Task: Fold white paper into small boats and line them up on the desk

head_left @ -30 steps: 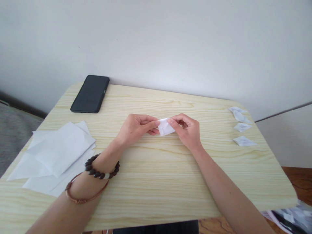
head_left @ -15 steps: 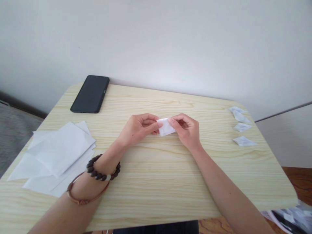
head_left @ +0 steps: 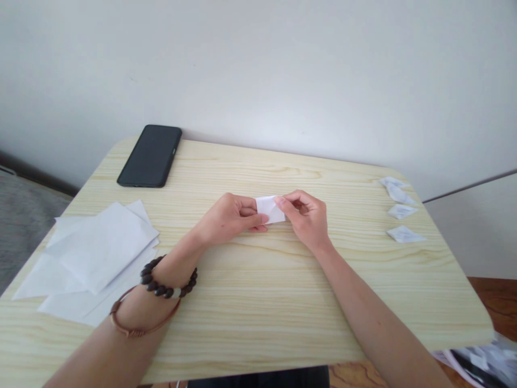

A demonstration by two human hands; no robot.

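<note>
Centrally, left grip (head_left: 228, 218) and right grip (head_left: 310, 218) pinching folded paper (head_left: 266, 206), white sheets (head_left: 105, 242) and black device (head_left: 150, 156) leftward, diamond-shaped pieces (head_left: 405, 235) rightward.

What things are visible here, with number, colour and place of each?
Held paper: one, white, between hands
Loose sheets: several, white, table's left
Folded pieces: at least three, white, table's right
Flat device: one, black, table's far left
Table: one, pale, under hands
Wall: one, whitish, behind table
Panel: one, whitish, right edge
Surface: one, grey, left edge
Floor: one, brown, lower right
Jumbled items: uncountable, mostly white, lower right
Unclear object: one, black, bottom edge
Beaded bracelet: one, dark, left wrist
Bangle: one, brown, left forearm
Left hand: one, paper's left end
Right hand: one, paper's right end
</note>
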